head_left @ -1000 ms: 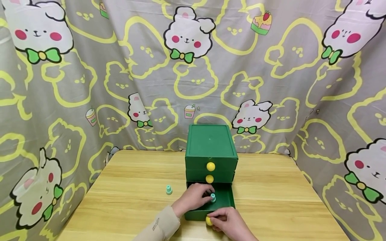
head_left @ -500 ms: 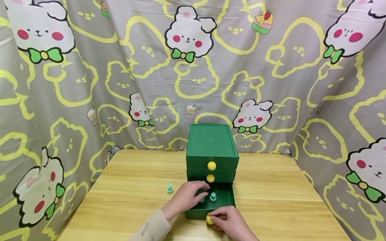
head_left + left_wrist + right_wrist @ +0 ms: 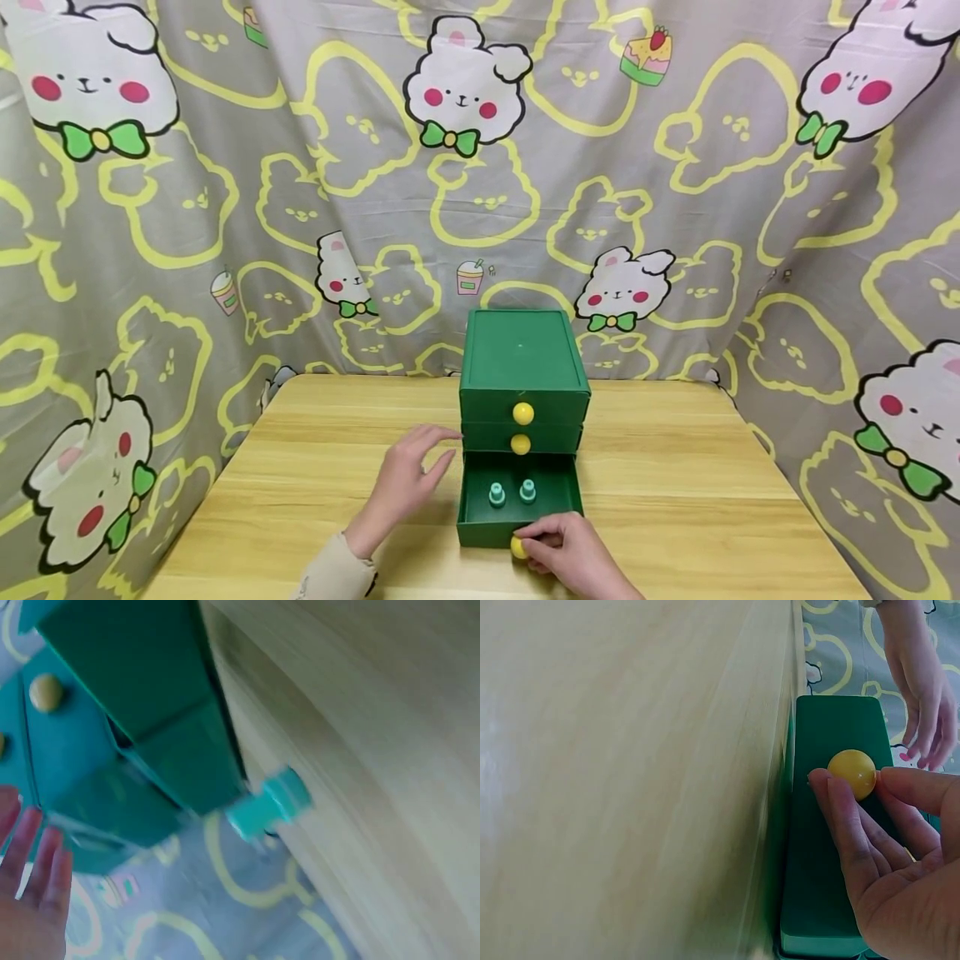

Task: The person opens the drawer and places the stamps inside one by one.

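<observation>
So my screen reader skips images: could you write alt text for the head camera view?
A right hand pinches the yellow knob of the pulled-out bottom drawer of a small green drawer chest on a wooden table. Two small teal pieces stand inside, while the left hand hovers open beside the chest.

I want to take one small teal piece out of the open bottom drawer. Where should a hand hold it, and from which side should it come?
Pinch the narrow top of the teal piece, coming straight down from above. Both pieces stand upright, wider base down, and the drawer walls block the sides. The piece beside it stands close, so fingertips probably fit best front and back.
</observation>
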`<state>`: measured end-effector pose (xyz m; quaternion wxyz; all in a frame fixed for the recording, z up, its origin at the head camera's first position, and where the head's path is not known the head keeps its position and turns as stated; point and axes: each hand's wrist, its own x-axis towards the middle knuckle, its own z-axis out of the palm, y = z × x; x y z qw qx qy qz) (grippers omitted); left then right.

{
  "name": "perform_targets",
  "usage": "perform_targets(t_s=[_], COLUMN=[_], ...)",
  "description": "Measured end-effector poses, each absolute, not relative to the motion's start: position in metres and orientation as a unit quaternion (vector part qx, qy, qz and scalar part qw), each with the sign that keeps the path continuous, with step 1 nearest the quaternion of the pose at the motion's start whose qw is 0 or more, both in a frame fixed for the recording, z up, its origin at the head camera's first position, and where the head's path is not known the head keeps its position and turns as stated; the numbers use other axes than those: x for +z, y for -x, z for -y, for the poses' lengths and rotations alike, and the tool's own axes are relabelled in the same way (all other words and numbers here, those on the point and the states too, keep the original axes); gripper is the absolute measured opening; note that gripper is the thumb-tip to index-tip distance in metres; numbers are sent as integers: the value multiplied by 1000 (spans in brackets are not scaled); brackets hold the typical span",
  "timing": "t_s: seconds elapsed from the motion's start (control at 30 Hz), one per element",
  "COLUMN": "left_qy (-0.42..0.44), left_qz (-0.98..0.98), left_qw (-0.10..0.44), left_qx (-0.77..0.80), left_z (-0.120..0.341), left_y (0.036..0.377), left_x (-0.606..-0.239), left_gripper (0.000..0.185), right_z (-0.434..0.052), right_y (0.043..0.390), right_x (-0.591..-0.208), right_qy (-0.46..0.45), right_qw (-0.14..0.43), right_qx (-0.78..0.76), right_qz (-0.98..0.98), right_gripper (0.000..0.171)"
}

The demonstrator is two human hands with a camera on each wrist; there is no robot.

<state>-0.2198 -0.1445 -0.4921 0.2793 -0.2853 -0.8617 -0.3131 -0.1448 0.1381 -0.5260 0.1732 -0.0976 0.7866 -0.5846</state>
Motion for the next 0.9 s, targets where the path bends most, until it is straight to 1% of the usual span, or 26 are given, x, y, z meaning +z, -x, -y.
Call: perform_targets(t_s=[0.07,0.17,0.47,0.53,0.67,0.83,0.9], left_qy=[261,226,147,133,115,113,117], left_qz=[864,870,899,904,912,914,914], left_qw=[296,295,231,205,133,48,23], left_qx=[-314,-323,-343,-351,-371,-388,-389], left_z=[156,172,203,206,211,215,215], left_y=[222,225,234,235,235,233,233], left_x=[-493,-495,-511,-513,-514,-517,-519], left_gripper=[27,33,46,51,60,67,68], right_z=[-138,-137,-137,-138,-138,-138,-138], right_y=[145,145,143,143,143,144,144], right_x=[-526,-525,-526,-526,-526,-528,-528], right_qy=[97,96,98,101,100,98,97], right_qw=[174,175,166,164,163,167,168], right_qx=[-583,-580,-581,-583,-583,-585,-587], right_qz=[-788,-790,-791,-790,-790,-787,-786], right_gripper=[15,15,15,15,15,15,15])
